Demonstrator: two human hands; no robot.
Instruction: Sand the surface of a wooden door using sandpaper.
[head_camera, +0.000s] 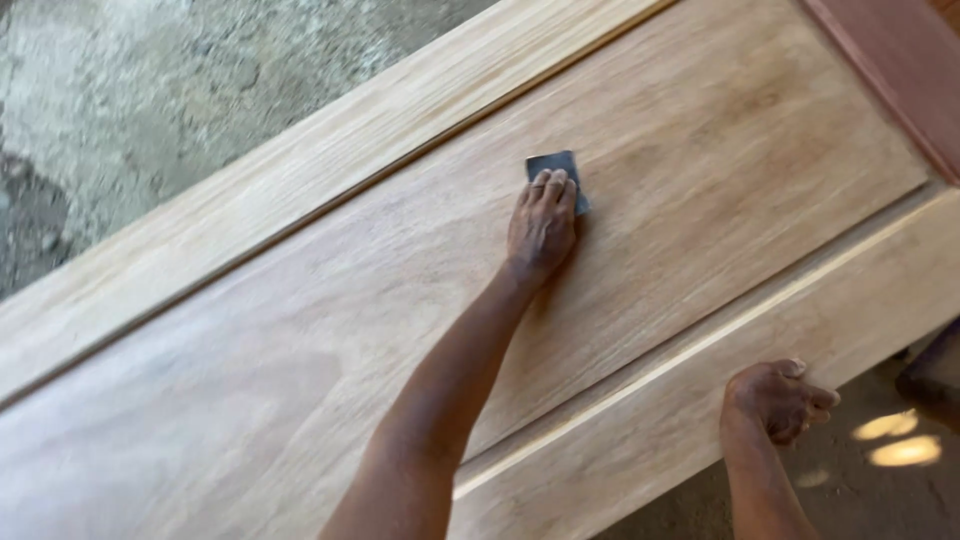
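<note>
A large pale wooden door (300, 350) lies flat and slanted across the view, with a recessed centre panel and raised rails along both long sides. My left hand (541, 228) is stretched out over the panel and presses flat on a small grey piece of sandpaper (553, 164). The fingers cover most of the paper, and only its far end shows. My right hand (778, 398) curls over the near edge of the door's near rail (700, 350) and grips it.
A reddish-brown wooden strip (890, 60) borders the door at the top right. Rough grey concrete floor (150, 90) shows beyond the far rail. A dark object (935, 375) sits at the right edge, near sunlit patches on the ground.
</note>
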